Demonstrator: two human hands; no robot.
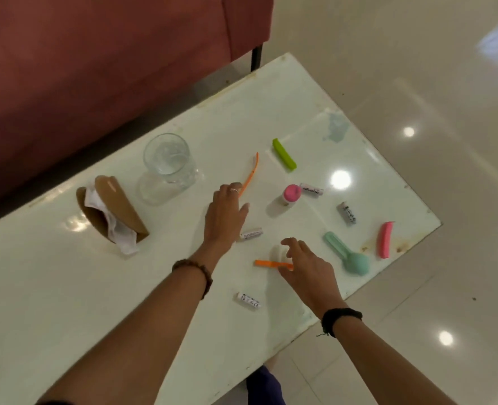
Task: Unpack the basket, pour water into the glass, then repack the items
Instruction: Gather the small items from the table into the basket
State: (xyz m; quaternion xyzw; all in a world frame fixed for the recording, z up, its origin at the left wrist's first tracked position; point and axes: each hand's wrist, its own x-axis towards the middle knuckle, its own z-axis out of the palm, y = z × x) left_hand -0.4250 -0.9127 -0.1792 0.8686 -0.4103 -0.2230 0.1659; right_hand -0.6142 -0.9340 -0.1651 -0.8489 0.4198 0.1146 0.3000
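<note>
With both hands spread and holding nothing, the left hand [226, 211] could, I judge, sweep into the full glass [167, 165] at its ten o'clock, while the right hand [306, 267] fumbles the orange stick [266, 263].

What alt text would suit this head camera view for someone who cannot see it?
Two bare hands, left hand and right hand, reach over a white table strewn with small colourful items, beside a glass of water and a tipped brown basket.

white glossy table [52, 287]; red sofa [95, 68] behind | cream tiled floor [417, 68]; ceiling-light glare
</note>
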